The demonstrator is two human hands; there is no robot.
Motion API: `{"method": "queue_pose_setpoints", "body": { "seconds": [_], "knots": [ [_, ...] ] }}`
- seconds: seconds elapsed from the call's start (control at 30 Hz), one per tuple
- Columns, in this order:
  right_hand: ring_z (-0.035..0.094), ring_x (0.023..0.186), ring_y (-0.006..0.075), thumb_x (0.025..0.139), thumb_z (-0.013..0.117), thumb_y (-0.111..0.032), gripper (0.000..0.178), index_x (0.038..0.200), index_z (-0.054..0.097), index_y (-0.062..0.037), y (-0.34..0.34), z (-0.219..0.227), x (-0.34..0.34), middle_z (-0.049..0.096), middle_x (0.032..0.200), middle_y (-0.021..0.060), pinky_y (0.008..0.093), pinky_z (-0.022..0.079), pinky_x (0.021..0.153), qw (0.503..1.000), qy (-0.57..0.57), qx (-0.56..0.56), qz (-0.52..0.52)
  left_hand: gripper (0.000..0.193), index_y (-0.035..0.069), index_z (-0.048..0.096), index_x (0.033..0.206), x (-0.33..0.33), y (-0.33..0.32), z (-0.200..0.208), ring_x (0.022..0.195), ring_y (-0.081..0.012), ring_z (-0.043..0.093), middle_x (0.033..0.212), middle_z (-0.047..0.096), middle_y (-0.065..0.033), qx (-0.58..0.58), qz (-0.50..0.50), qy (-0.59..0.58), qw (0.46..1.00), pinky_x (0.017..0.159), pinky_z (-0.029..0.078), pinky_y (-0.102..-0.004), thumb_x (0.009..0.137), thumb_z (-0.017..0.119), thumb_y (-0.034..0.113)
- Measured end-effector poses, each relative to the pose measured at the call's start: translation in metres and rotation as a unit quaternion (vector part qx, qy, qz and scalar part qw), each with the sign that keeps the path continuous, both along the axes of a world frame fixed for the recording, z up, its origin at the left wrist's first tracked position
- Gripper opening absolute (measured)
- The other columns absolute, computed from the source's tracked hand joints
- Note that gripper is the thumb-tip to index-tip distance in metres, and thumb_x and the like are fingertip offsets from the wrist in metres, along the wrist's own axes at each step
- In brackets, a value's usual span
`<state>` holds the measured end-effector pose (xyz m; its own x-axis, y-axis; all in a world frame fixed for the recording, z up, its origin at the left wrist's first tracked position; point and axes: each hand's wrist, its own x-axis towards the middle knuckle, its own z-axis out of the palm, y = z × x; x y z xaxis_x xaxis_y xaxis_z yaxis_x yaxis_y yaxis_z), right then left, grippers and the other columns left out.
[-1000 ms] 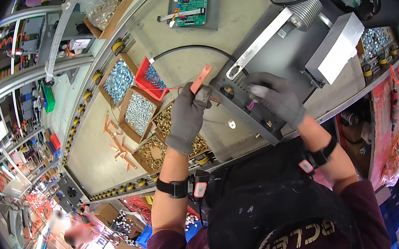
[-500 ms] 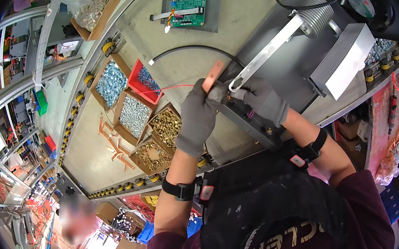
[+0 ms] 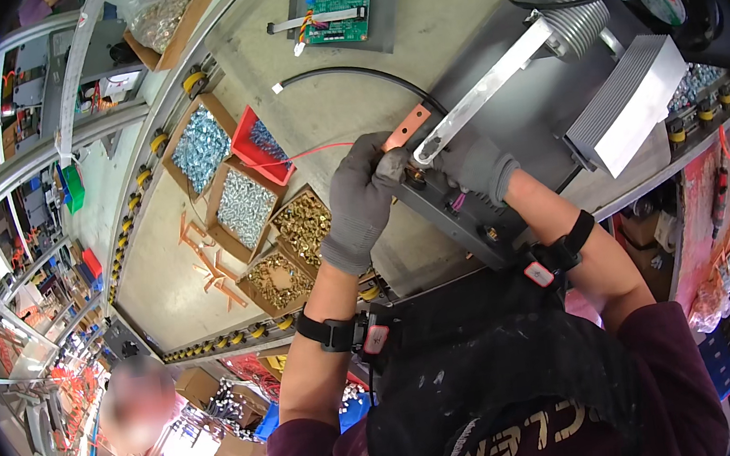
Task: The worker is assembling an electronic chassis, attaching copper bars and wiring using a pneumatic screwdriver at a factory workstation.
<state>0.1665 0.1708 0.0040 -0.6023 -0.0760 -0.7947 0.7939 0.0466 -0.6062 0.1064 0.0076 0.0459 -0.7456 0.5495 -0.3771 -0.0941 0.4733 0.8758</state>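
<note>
Copper strip (image 3: pixel 408 126) sat pinched in the fingertips of the grey-gloved left hand (image 3: pixel 362 201), at the top edge of the dark metal chassis (image 3: pixel 463 217), touching the end of a slotted aluminium bar (image 3: pixel 485 93). Right hand (image 3: pixel 480 168), also gloved, rested curled on the chassis just beside it; what its fingers held could not be told. Cardboard trays of screws (image 3: pixel 241 208) lay left on the bench (image 3: pixel 165 287).
</note>
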Motion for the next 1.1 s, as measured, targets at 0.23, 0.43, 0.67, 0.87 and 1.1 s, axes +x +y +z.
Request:
{"method": "queue_pose_setpoints", "body": {
  "seconds": [0.23, 0.43, 0.67, 0.87, 1.1],
  "knots": [
    [0.053, 0.053, 0.0095, 0.087, 0.059, -0.022, 0.025, 0.098, 0.063, 0.0002, -0.009, -0.012, 0.014, 0.057, 0.064, 0.0044, 0.0261, 0.045, 0.047, 0.992, 0.058, -0.085, -0.071, 0.026, 0.001, 0.057, 0.102, 0.009, -0.008, -0.008, 0.069, -0.0104, 0.054, 0.076, 0.060, -0.0044, 0.056, 0.053, -0.011, 0.997, 0.062, 0.044, -0.0249, 0.091, 0.054, 0.024],
    [0.059, 0.087, 0.0367, 0.088, 0.048, -0.035, 0.035, 0.100, 0.063, -0.0058, -0.013, -0.038, 0.023, 0.063, 0.091, 0.0179, 0.0425, 0.047, 0.076, 0.933, 0.180, 0.287, 0.124, 0.023, 0.003, 0.056, 0.096, 0.016, 0.007, -0.020, 0.064, -0.0202, 0.058, 0.070, 0.060, -0.0104, 0.029, 0.017, 0.041, 0.999, 0.058, 0.045, -0.0303, 0.088, 0.057, 0.024],
    [0.061, 0.073, 0.0260, 0.089, 0.052, -0.036, 0.040, 0.094, 0.061, 0.0030, 0.030, -0.005, 0.062, 0.063, 0.077, 0.0164, 0.0357, 0.047, 0.067, 0.989, 0.092, 0.112, -0.019, 0.022, 0.003, 0.057, 0.097, 0.041, 0.038, -0.034, 0.065, -0.0277, 0.060, 0.071, 0.061, -0.0131, 0.092, 0.047, 0.014, 0.995, 0.059, 0.047, -0.0335, 0.087, 0.057, 0.023],
    [0.060, 0.079, 0.0211, 0.079, 0.068, -0.018, 0.039, 0.109, 0.053, 0.0015, 0.056, 0.019, 0.105, 0.062, 0.091, 0.0145, 0.0322, 0.048, 0.072, 0.931, 0.289, 0.220, 0.031, 0.029, 0.003, 0.054, 0.111, 0.054, 0.086, -0.029, 0.075, -0.0171, 0.056, 0.083, 0.059, -0.0097, 0.152, 0.044, 0.035, 0.987, 0.070, 0.046, -0.0318, 0.086, 0.056, 0.016],
    [0.062, 0.088, 0.0194, 0.072, 0.069, 0.001, 0.040, 0.108, 0.052, -0.0007, 0.081, 0.031, 0.111, 0.061, 0.098, 0.0125, 0.0287, 0.050, 0.078, 0.898, 0.259, 0.352, 0.042, 0.021, 0.003, 0.058, 0.106, 0.041, -0.013, -0.025, 0.083, -0.0123, 0.058, 0.097, 0.062, -0.0063, 0.093, 0.206, 0.063, 0.972, 0.075, 0.047, -0.0260, 0.086, 0.055, 0.010]
  ]
}}
